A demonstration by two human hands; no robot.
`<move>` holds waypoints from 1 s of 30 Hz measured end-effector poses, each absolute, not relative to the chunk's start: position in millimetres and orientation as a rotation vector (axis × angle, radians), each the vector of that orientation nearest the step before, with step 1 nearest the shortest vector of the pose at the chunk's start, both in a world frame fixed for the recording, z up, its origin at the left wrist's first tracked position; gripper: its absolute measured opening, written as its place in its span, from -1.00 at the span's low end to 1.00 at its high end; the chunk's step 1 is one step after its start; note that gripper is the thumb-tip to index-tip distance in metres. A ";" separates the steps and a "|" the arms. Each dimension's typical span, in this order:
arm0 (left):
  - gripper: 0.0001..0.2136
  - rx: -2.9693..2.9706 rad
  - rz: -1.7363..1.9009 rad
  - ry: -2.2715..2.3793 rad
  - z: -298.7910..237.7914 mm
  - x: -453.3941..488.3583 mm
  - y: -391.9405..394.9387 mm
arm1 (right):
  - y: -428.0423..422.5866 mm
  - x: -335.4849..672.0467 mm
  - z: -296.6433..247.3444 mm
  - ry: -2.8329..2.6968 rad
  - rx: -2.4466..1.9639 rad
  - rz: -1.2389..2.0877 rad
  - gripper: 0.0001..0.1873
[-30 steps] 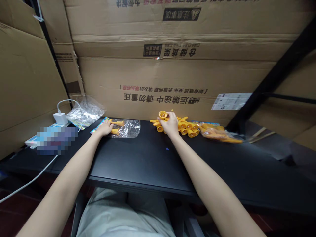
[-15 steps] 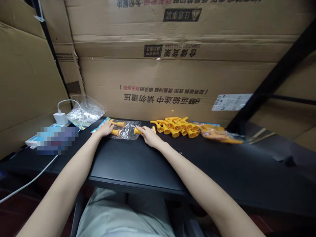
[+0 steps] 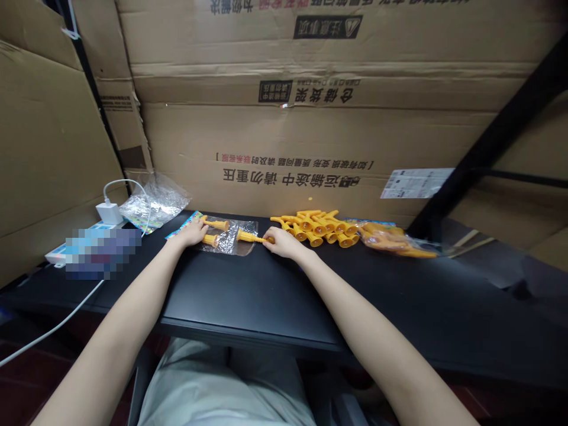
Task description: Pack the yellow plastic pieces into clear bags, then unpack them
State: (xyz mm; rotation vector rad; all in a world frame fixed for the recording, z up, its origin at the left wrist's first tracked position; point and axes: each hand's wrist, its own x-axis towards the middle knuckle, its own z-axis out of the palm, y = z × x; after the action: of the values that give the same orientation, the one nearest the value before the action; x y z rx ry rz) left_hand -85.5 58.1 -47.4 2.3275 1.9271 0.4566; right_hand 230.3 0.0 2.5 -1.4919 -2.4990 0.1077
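Observation:
A small clear plastic bag [image 3: 231, 239] lies on the black table [image 3: 266, 284] with two yellow plastic trumpets [image 3: 215, 225] in it. My left hand [image 3: 191, 232] rests on the bag's left end, fingers curled on it. My right hand [image 3: 280, 241] pinches the narrow end of a third yellow trumpet [image 3: 249, 236], whose bell end lies at the bag's right opening. A pile of several loose yellow trumpets [image 3: 322, 228] lies just right of my right hand.
A filled bag of yellow trumpets [image 3: 394, 239] lies at the right. Crumpled clear bags [image 3: 153, 201], a white charger [image 3: 109, 211] with cable and a power strip sit at the left. Cardboard boxes [image 3: 293, 136] wall the back and left.
My right hand took a trumpet from the loose pile, carried it left to the clear bag, and now holds it by its narrow end. My left hand stayed on the bag.

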 end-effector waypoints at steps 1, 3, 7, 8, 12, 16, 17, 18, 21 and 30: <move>-0.46 2.307 0.397 1.943 -43.8 -82.2 54.4 | 0.9 230.9 2.0 -2.494 -1.488 0.135 -0.87; -0.44 2.272 0.299 1.972 -36.0 -75.3 46.1 | 1.3 231.0 2.1 -2.458 -1.501 0.150 -0.87; -0.46 2.338 0.210 1.847 -25.2 -62.9 32.9 | -1.3 227.9 4.9 -2.362 -1.503 0.149 -0.87; -0.47 2.360 0.206 1.796 -24.5 -60.5 31.4 | -2.0 226.9 5.9 -2.342 -1.497 0.163 -0.87; -0.46 2.404 0.244 1.695 -27.8 -53.5 32.3 | -5.7 223.1 11.3 -2.255 -1.573 0.171 -0.87; -0.47 2.427 0.316 1.664 -30.8 -50.4 34.7 | -11.5 218.6 16.0 -2.206 -1.729 0.121 -0.85; -0.47 2.437 0.326 1.647 -30.7 -50.2 34.6 | -12.8 217.4 16.6 -2.207 -1.752 0.122 -0.84; -0.47 2.446 0.332 1.629 -30.2 -50.0 34.4 | -13.7 216.3 16.9 -2.209 -1.769 0.129 -0.84; -0.50 2.462 0.355 1.577 -27.9 -50.3 33.2 | -14.7 214.8 17.8 -2.209 -1.795 0.145 -0.83; -0.55 2.478 0.428 1.459 -23.5 -48.8 31.8 | -15.5 220.9 29.1 -2.246 -1.842 0.199 -0.86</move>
State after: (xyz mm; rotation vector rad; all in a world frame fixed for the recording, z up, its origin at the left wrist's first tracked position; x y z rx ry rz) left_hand -48.8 31.8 -23.5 2.4782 1.4586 0.4283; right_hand 220.9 -15.5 29.1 -1.8424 -2.2461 0.1987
